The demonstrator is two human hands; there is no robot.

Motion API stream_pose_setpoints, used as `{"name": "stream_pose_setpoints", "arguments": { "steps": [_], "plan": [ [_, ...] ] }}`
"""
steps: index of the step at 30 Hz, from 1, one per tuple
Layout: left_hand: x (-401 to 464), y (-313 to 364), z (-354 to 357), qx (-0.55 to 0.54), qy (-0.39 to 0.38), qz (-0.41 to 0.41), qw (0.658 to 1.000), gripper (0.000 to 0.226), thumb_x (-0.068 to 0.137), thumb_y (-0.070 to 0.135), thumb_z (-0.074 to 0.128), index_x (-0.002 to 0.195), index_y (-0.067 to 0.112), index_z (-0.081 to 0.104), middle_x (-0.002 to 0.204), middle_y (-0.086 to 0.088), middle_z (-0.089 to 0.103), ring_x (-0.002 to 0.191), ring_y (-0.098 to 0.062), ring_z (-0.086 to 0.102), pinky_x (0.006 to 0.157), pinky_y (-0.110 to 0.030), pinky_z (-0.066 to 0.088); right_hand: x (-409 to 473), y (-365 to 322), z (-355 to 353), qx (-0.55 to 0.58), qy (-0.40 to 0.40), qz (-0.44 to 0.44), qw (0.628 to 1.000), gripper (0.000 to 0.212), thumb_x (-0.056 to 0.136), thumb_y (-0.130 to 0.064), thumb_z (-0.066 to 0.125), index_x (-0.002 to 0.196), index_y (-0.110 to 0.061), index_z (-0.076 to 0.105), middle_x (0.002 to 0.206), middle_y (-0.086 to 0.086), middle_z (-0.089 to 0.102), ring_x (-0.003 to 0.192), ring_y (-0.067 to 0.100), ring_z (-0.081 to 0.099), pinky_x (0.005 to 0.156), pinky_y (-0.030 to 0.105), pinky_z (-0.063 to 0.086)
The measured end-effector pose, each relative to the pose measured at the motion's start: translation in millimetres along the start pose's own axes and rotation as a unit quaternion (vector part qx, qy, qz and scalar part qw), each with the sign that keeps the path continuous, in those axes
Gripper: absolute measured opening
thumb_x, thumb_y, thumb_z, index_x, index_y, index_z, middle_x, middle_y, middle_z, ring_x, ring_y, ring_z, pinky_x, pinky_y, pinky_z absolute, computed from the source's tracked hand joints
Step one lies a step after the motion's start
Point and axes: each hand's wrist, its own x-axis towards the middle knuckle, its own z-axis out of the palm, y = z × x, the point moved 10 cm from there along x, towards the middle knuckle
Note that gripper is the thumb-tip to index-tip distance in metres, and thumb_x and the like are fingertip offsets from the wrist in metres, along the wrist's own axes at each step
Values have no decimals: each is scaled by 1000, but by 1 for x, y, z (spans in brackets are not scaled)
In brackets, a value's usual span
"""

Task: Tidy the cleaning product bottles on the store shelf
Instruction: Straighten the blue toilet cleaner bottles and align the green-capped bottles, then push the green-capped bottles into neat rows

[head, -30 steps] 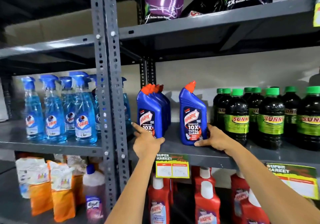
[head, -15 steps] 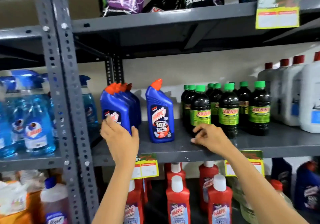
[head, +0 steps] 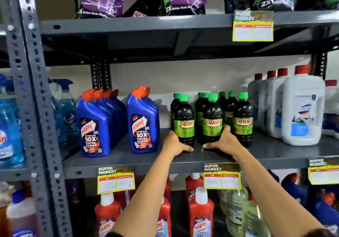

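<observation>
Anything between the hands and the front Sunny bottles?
Nothing visible. The left hand is already on the base of the front-left Sunny bottle, and the right hand cups the base of the middle front bottle. The shelf in front of them is bare.

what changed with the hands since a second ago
Both hands left the blue Harpic bottles and moved right to the green-capped Sunny bottles. The left hand now cups the front-left Sunny bottle; the right hand cups the one beside it. The Harpic bottles and white jugs stand as before.
</observation>
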Motion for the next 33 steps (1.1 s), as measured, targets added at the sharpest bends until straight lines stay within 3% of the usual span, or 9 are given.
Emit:
{"name": "stream_pose_setpoints", "arguments": {
  "steps": [4, 8, 20, 25, 33],
  "plan": [
    [6, -4, 0, -41, 15, 2, 999, 86, 46, 31, 91, 120, 12, 52, 124, -7, 62, 116, -24, 56, 99, -40, 46, 7, 4, -2, -15, 21, -4, 1000, 98, 49, -33, 91, 124, -8, 31, 119, 17, 60, 108, 34, 57, 78, 32, 41],
    [8, -2, 2, -60, 17, -2, 998, 82, 46, 28, 91, 119, 13, 57, 120, -7, 65, 113, -23, 58, 100, -40, 47, 9, 5, -6, -34, 34, 0, 999, 93, 55, -31, 89, 123, -4, 31, 116, 21, 61, 104, 38, 59, 80, 37, 47],
    [-9, 3, 7, -41, 44, 24, 998, 73, 52, 29, 89, 116, 19, 54, 119, -5, 66, 109, -21, 58, 95, -34, 46, -5, 11, -8, -56, 24, -17, 998, 85, 61, -27, 86, 122, -2, 32, 113, 21, 62, 104, 39, 60, 83, 42, 50],
    [-3, 7, 0, -43, 44, 38, 997, 68, 52, 27, 89, 112, 21, 58, 116, -4, 67, 101, -16, 59, 86, -27, 43, -2, 2, -7, -59, 26, -21, 998, 83, 62, -28, 85, 120, -3, 32, 113, 21, 62, 103, 39, 60, 81, 41, 49],
    [1, -2, -2, -42, 51, 15, 998, 74, 52, 28, 90, 114, 17, 52, 118, -5, 64, 96, -13, 53, 84, -28, 42, 1, 4, -6, -58, 19, -21, 998, 79, 61, -30, 86, 117, -3, 36, 111, 19, 63, 102, 37, 61, 77, 38, 48]
  ]
}}
